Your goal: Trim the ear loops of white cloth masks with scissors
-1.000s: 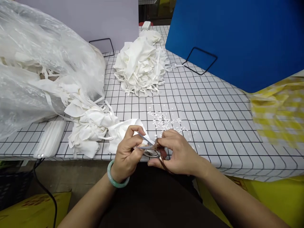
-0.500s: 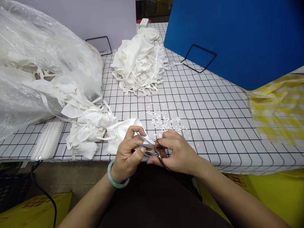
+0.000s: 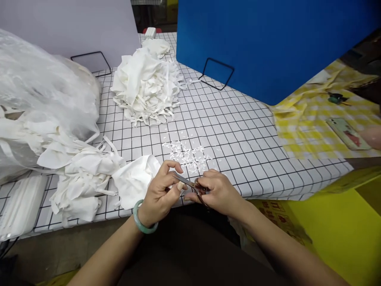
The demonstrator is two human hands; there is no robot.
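- table (image 3: 253,131): white black-grid cover, white clippings (image 3: 187,153) scattered mid
- left hand (image 3: 160,194) pinches white cloth piece (image 3: 135,180) at near edge
- right hand (image 3: 218,190) closed on scissors (image 3: 190,184)
- blue board (image 3: 268,43), grey board (image 3: 68,28) standing behind
- cloth heap (image 3: 145,85) far; plastic bag (image 3: 41,91) left

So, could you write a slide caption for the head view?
Right hand works scissors on white fabric held by left hand.

Grid-patterned table (image 3: 253,131) carries white mask pile (image 3: 145,85), small clippings (image 3: 187,153).
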